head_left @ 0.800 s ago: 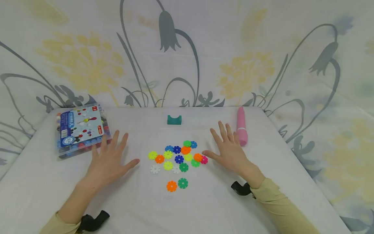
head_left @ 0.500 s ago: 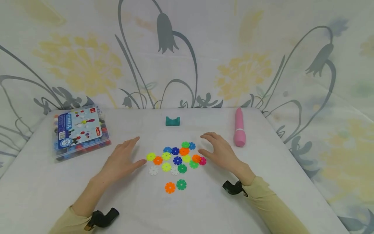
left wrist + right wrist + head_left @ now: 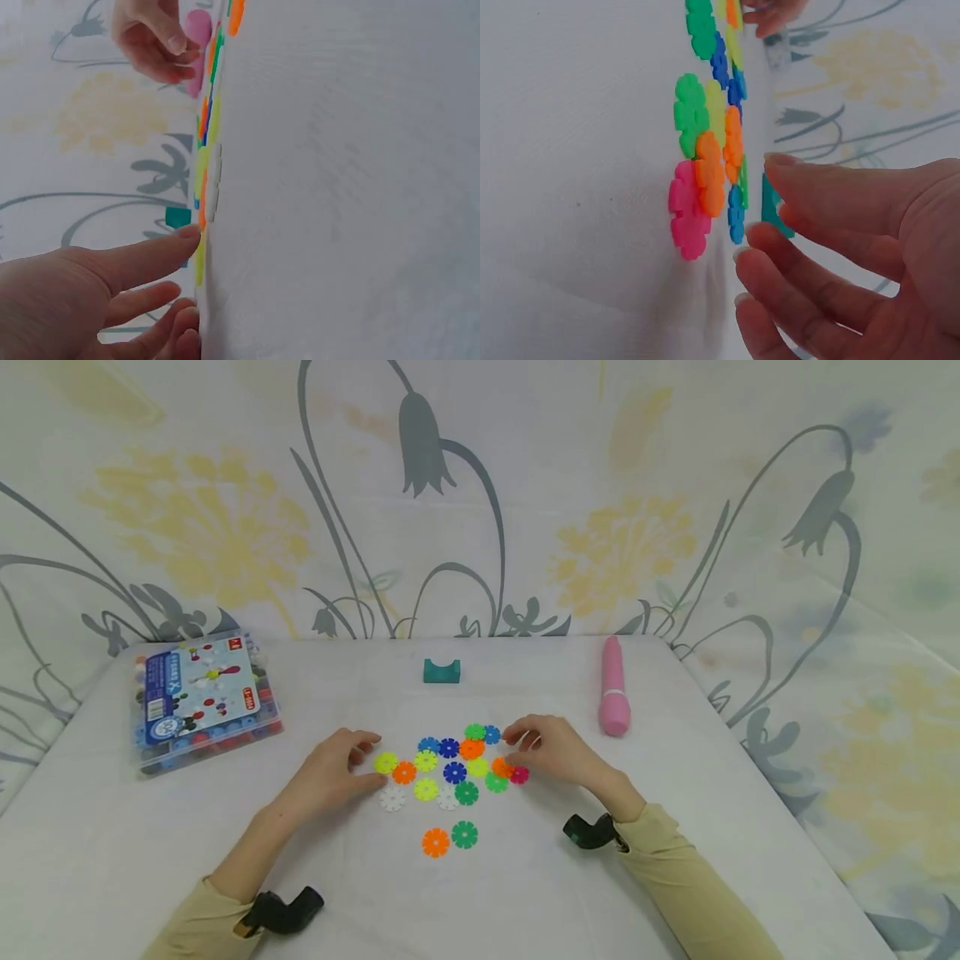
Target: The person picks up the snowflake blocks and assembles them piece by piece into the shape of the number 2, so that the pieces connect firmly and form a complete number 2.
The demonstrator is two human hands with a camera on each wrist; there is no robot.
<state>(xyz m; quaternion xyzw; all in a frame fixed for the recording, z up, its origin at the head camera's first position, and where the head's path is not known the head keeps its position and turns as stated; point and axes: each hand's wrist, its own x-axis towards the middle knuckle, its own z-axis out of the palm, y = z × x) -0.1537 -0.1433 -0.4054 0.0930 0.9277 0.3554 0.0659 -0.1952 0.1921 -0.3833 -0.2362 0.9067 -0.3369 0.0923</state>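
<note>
Notched plastic snowflake discs in several colours lie flat in a loose, partly overlapping cluster mid-table. My left hand (image 3: 330, 772) is at the cluster's left side, fingers bent and thumb apart, nearest a yellow disc (image 3: 386, 763) and a white disc (image 3: 392, 798). Over on the right, my right hand (image 3: 558, 752) hovers with loosely curved fingers near an orange disc (image 3: 709, 174) that overlaps a pink disc (image 3: 689, 211). Neither hand holds anything. An orange disc (image 3: 435, 842) and a green disc (image 3: 464, 834) lie apart, closer to me.
A clear plastic box (image 3: 206, 702) of small coloured pieces with a printed label stands at the back left. Behind the cluster is a teal block (image 3: 442, 672) with a curved notch. A pink bottle-shaped object (image 3: 615, 689) lies at the back right. White cloth covers the table (image 3: 390, 910).
Both hands have moved inward to the two sides of the disc cluster. Their spread fingers have become bent. The discs keep their arrangement.
</note>
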